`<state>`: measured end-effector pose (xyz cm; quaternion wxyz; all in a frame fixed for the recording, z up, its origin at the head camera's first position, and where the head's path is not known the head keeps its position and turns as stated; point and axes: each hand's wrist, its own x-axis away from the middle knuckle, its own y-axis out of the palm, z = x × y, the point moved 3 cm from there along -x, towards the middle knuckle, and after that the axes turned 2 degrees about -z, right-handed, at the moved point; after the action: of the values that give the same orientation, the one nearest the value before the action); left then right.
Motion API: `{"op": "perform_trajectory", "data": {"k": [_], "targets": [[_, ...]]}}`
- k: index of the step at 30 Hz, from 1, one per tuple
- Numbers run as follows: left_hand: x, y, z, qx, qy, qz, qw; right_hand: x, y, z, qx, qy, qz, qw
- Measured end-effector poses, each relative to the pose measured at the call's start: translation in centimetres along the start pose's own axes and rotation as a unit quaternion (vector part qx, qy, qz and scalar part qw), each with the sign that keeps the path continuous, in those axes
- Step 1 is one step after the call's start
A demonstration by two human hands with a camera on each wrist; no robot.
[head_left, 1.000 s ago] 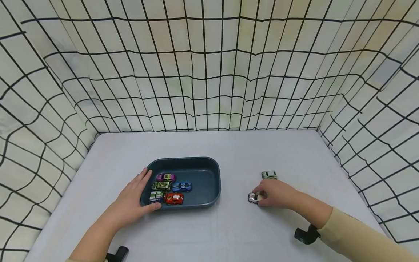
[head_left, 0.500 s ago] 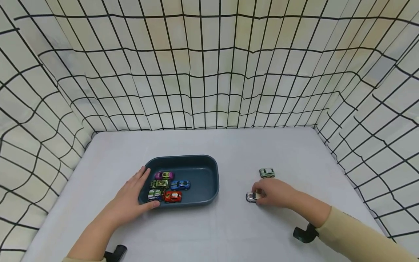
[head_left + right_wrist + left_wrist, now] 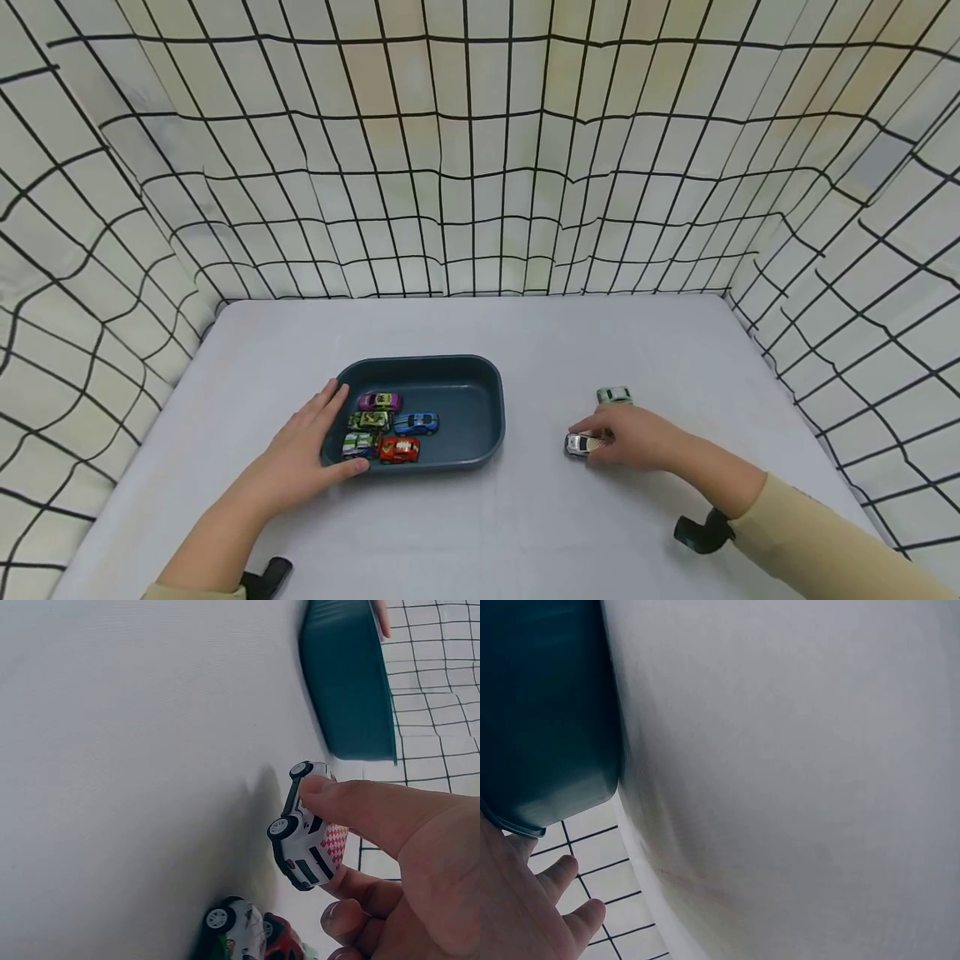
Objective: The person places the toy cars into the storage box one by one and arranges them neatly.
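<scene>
My right hand [image 3: 637,437] pinches a white toy car [image 3: 307,836] between thumb and fingers. In the right wrist view the car is tilted, with a pink checkered patch, and its shadow falls on the cloth. Just behind the hand sits a pale green toy car [image 3: 615,395], partly covered. At the left, my left hand [image 3: 292,454] rests along the near-left side of a dark teal tray [image 3: 465,412], fingers spread and fairly straight. Inside lie purple [image 3: 380,402], camouflage-green [image 3: 370,420], blue [image 3: 416,423], red [image 3: 399,449] and white-green [image 3: 361,444] toy cars.
Below the held car in the right wrist view stand a white-and-green car [image 3: 232,926] and a red car [image 3: 283,937], hidden by the hand in the head view. Black-grid white curtains [image 3: 480,167] enclose the white-covered table [image 3: 480,533] at back and sides.
The right hand has lifted the white car slightly and covers more of the pale green car. My left hand stays at the tray; the head view has shifted a little.
</scene>
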<state>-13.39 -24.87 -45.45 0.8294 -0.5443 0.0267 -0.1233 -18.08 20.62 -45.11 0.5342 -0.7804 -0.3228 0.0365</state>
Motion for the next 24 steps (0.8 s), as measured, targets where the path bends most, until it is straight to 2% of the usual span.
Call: {"op": "perform_trajectory", "data": {"k": [7, 13, 24], "targets": [[-0.1, 0.0, -0.1, -0.004, 0.001, 0.005, 1.0000, -0.6, -1.0, -0.2, -0.020, -0.011, 0.001, 1.000], [-0.3, -0.2, 0.0, -0.006, 0.002, 0.006, 1.0000, -1.6, -1.8, -0.6, -0.058, -0.014, 0.001, 0.998], [-0.1, 0.0, -0.1, 0.002, 0.001, 0.005, 1.0000, -3.6, -3.9, -2.9, -0.056, -0.031, -0.007, 0.998]]}}
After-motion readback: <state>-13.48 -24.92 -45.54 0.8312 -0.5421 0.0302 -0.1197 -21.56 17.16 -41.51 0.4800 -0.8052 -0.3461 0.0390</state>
